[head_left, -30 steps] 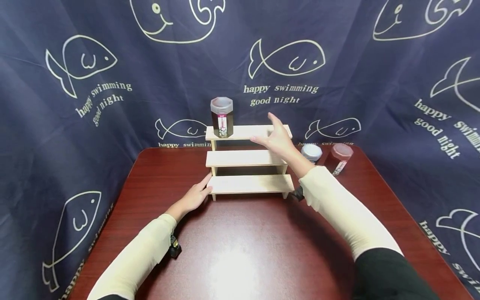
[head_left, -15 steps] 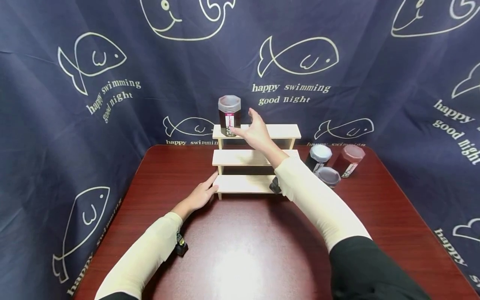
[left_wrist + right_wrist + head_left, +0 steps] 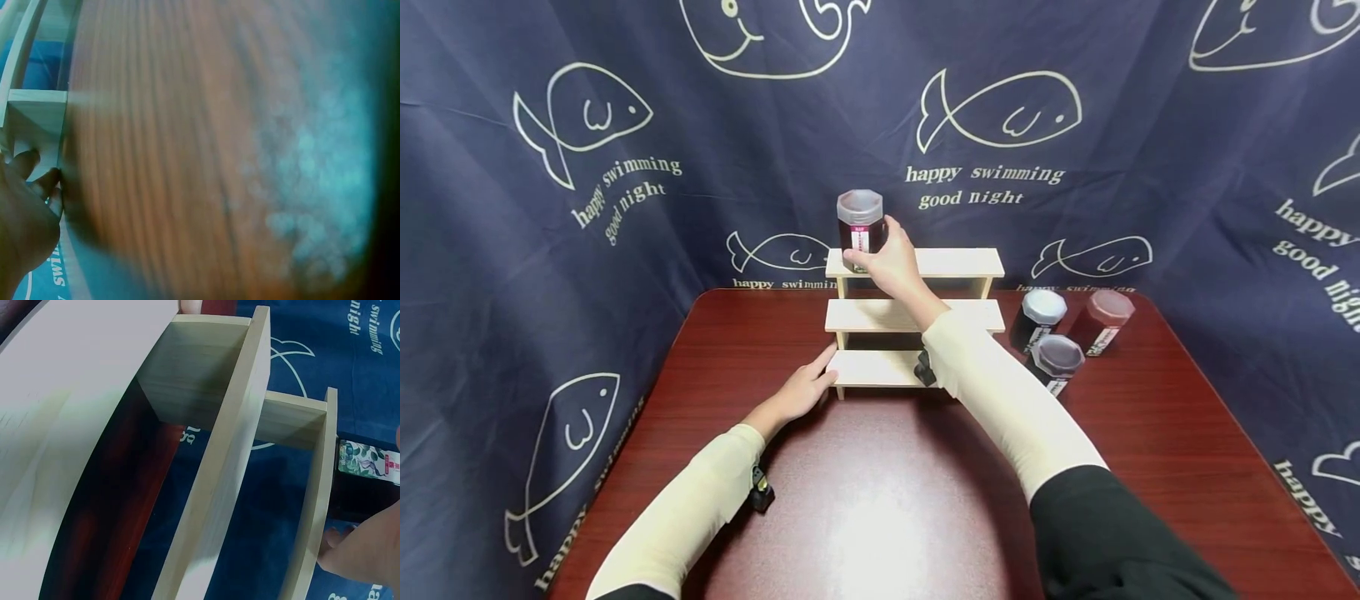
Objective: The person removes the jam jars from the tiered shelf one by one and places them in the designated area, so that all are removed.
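Note:
A three-tier wooden display rack (image 3: 917, 315) stands at the back of the table. On the left end of its top tier sits a dark jar (image 3: 850, 237) with a clear lid and a pink-and-white label. My right hand (image 3: 889, 262) grips this jar, its thumb across the front and fingers round the right side; the right wrist view shows the jar's label (image 3: 365, 459) beside the hand (image 3: 369, 550). My left hand (image 3: 797, 392) holds the left end of the bottom tier. In the left wrist view its bent fingers (image 3: 47, 182) touch the rack's end.
To the right of the rack stand a white-lidded jar (image 3: 1043, 307), a red-lidded jar (image 3: 1108, 308) and a grey-lidded jar (image 3: 1057, 357). The reddish-brown table (image 3: 730, 333) meets a blue fish-print curtain (image 3: 820, 142) behind.
My right hand has moved left along the top tier to the dark jar and taken hold of it. The left hand stays on the rack. The head view has shifted slightly.

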Demonstrator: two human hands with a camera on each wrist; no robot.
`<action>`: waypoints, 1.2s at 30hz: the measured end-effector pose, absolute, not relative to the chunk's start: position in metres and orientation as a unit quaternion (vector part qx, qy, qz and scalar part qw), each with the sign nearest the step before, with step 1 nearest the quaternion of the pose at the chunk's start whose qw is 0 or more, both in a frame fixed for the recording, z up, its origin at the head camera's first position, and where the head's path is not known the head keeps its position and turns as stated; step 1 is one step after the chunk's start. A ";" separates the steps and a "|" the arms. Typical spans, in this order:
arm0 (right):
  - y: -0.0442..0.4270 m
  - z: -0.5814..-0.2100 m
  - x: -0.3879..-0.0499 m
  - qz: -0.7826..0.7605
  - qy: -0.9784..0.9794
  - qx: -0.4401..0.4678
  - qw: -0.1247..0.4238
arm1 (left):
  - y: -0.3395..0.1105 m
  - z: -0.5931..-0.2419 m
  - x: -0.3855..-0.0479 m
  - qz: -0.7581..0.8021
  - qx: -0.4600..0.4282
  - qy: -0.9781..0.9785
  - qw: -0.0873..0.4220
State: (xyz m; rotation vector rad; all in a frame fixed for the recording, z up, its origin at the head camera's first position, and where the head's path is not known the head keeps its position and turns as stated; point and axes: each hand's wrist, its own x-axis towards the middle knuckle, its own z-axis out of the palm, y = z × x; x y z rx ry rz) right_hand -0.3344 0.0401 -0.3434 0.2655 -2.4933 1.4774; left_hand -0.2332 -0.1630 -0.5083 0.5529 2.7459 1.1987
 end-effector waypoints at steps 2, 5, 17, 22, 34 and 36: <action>0.038 -0.343 -0.336 0.506 -0.849 0.092 0.121 | -0.164 -0.509 -0.234 0.390 0.182 0.902 0.048; 0.036 -0.342 -0.337 0.512 -0.844 0.098 0.128 | -0.164 -0.510 -0.234 0.392 0.183 0.900 0.052; 0.030 -0.341 -0.336 0.507 -0.847 0.087 0.133 | -0.164 -0.511 -0.233 0.390 0.189 0.900 0.034; 0.027 -0.342 -0.337 0.507 -0.846 0.082 0.142 | -0.165 -0.511 -0.232 0.390 0.188 0.901 0.035; 0.024 -0.344 -0.340 0.490 -0.856 0.060 0.154 | -0.164 -0.511 -0.234 0.440 0.179 0.879 0.036; 0.024 -0.343 -0.340 0.486 -0.858 0.058 0.152 | -0.163 -0.513 -0.235 0.495 0.169 0.852 0.034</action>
